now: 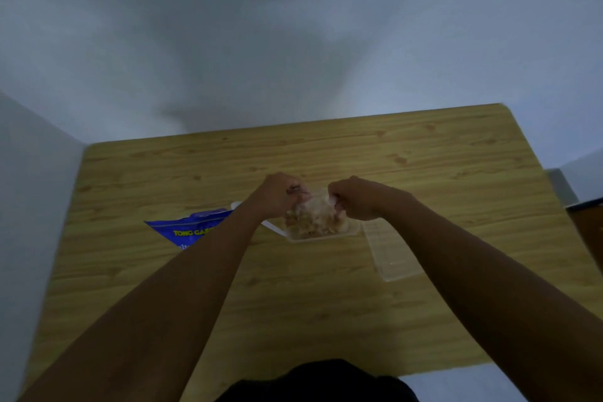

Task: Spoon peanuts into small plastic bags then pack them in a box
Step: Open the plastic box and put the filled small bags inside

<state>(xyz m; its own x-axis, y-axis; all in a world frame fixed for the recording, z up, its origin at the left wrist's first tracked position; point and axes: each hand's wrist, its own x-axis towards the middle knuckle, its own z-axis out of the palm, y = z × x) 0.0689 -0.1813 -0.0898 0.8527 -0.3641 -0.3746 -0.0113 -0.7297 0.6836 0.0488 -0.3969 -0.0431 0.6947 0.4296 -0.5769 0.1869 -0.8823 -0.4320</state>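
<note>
A small clear plastic bag point(315, 210) filled with peanuts hangs between my two hands, over a clear plastic box point(321, 235) on the wooden table point(424, 153). My left hand point(280, 194) pinches the bag's top on the left side. My right hand point(354, 197) pinches it on the right. More bagged peanuts seem to lie in the box beneath. A white plastic spoon point(272, 227) lies left of the box, partly hidden by my left forearm.
A blue peanut packet point(187, 230) lies on the table at the left. The clear box lid point(391, 251) rests right of the box. A wall borders the table's left side and back. A dark piece of furniture point(587, 228) stands at the right.
</note>
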